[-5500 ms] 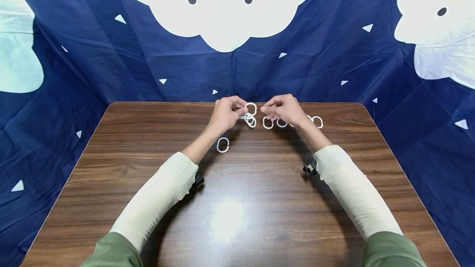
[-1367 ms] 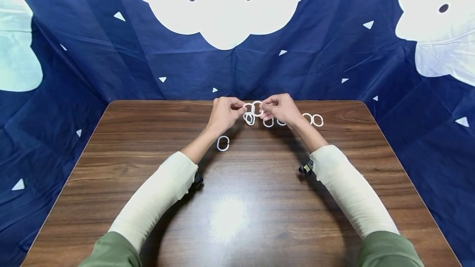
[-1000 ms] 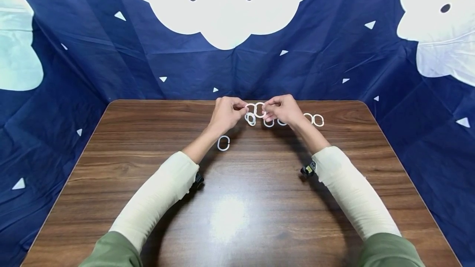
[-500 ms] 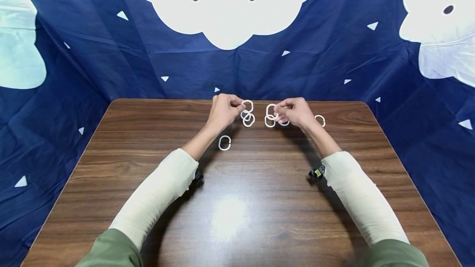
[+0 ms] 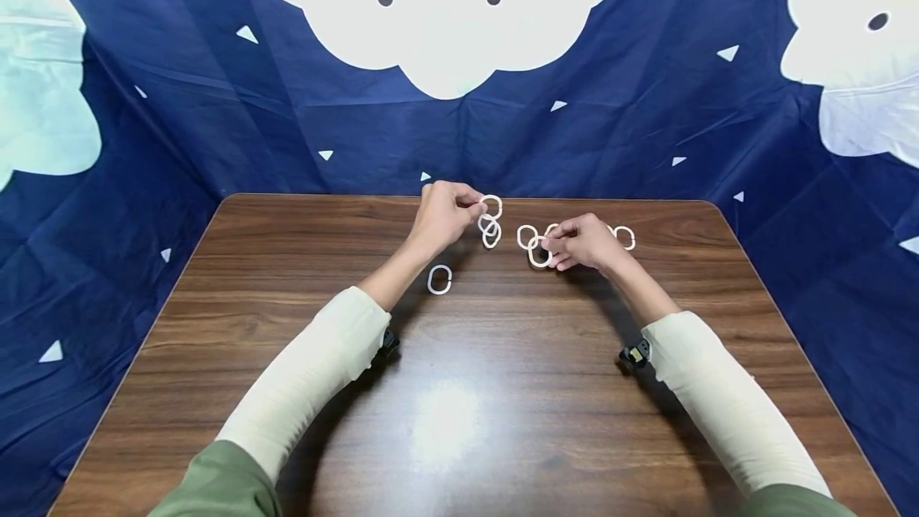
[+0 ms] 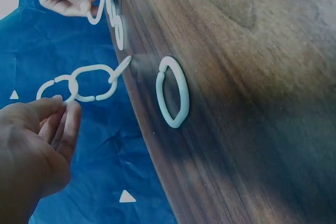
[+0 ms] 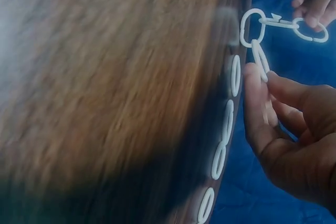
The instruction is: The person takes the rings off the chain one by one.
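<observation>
My left hand [image 5: 441,218] pinches the top one of three joined white plastic C-shaped links, and the short chain [image 6: 90,67] hangs from its thumb and fingertips near the table's far edge. To its right, my right hand [image 5: 587,242] holds a single white link [image 7: 261,62] between thumb and fingers. In the head view that link overlaps a loose link [image 5: 518,236] at the left end of a row. From the right wrist view it also overlaps the lowest link of the chain, but the head view shows the two apart.
A separate loose link [image 5: 429,281] lies on the wooden table [image 5: 287,286], nearer me than the chain. Other loose links [image 7: 218,160] form a row along the far edge, partly hidden by my right hand in the head view. A blue cloth [image 5: 287,110] stands behind the table.
My right hand first brings its link against the top link in my left hand, then draws away to the right and nearer me, still holding it. The left hand keeps the chain.
</observation>
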`<action>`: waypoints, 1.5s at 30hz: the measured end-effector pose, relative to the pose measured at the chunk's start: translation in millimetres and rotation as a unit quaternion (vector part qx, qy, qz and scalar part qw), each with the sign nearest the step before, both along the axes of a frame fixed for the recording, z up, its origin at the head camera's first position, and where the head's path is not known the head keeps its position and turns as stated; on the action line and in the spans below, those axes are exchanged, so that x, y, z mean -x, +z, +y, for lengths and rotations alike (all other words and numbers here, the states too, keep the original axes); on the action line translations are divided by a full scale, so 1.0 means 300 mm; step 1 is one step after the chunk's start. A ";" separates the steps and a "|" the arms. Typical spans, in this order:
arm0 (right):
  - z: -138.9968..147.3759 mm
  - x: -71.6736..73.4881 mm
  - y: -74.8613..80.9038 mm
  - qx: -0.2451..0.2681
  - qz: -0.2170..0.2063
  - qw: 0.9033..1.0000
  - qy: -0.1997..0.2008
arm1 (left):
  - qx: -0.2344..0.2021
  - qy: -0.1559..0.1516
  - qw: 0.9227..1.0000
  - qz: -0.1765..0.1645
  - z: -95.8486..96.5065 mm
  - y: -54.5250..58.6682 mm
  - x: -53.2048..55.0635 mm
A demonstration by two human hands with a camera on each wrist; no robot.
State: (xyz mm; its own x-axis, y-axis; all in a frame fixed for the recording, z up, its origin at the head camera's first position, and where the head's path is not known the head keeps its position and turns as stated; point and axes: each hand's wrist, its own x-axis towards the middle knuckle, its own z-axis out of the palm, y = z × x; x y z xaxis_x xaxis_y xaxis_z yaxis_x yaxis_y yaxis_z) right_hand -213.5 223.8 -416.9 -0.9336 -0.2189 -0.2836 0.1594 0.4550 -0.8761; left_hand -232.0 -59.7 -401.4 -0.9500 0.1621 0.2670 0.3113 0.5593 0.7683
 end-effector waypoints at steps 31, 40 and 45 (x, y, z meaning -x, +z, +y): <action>0.234 -0.094 -0.007 -0.095 -0.004 0.995 0.013 | -0.001 -0.014 1.000 -0.021 -0.004 0.010 0.004; 0.300 -0.100 -0.011 -0.109 -0.015 0.994 0.003 | -0.006 -0.019 1.000 -0.021 -0.002 0.009 0.007; 0.336 -0.102 -0.014 -0.109 -0.018 0.994 -0.005 | -0.010 -0.023 0.999 -0.023 -0.002 0.006 0.007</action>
State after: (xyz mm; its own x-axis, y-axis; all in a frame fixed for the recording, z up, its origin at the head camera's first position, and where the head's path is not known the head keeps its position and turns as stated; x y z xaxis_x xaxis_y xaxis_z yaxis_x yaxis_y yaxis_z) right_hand -182.9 324.6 -421.2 -0.9240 -0.1389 -0.3562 0.1942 0.6322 -0.7501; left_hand -234.3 -60.3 -399.6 -0.9532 0.2008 0.2259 0.2996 0.5294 0.7937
